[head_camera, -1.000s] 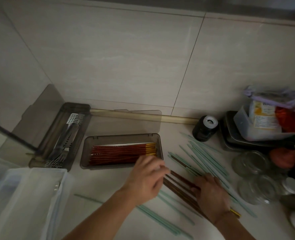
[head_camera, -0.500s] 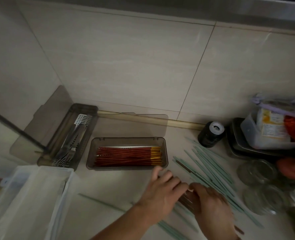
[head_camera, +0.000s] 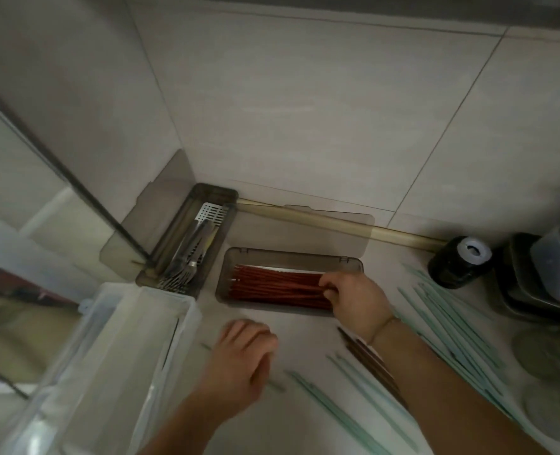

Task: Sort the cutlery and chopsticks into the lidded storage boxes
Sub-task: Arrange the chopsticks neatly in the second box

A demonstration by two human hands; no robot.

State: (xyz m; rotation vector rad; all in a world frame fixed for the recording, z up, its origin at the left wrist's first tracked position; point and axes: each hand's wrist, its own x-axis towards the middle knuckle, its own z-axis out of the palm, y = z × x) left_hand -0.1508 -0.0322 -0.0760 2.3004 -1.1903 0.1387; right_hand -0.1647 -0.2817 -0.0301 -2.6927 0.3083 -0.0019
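The clear plastic bin point(head_camera: 108, 362) fills the 8 o'clock corner, the biggest thing on the counter point(head_camera: 305, 336). Toward 10 o'clock of centre, the cutlery box point(head_camera: 191, 238) stands with its lid tipped open and forks point(head_camera: 181, 274) lying inside. Just beside it, at centre, the smoked chopstick box point(head_camera: 288, 254) is also open and holds the red chopsticks point(head_camera: 272, 285) in a flat row.

The right hand point(head_camera: 357, 302) rests over the 3 o'clock end of that box, fingers curled onto the red sticks; whether it pinches any or merely presses them level I cannot tell. The left hand point(head_camera: 242, 359) hovers at 6 o'clock, loosely half-open, blurred, apparently holding nothing.

Green chopsticks point(head_camera: 449, 326) fan from 3 to 5 o'clock, and a few dark chopsticks point(head_camera: 370, 359) lie by the right wrist.

These sticks likely handle as light, stiff and smooth, so they roll and slip apart. Best gathered as a small bundle, pinched near the middle and kept parallel to the box's long side.
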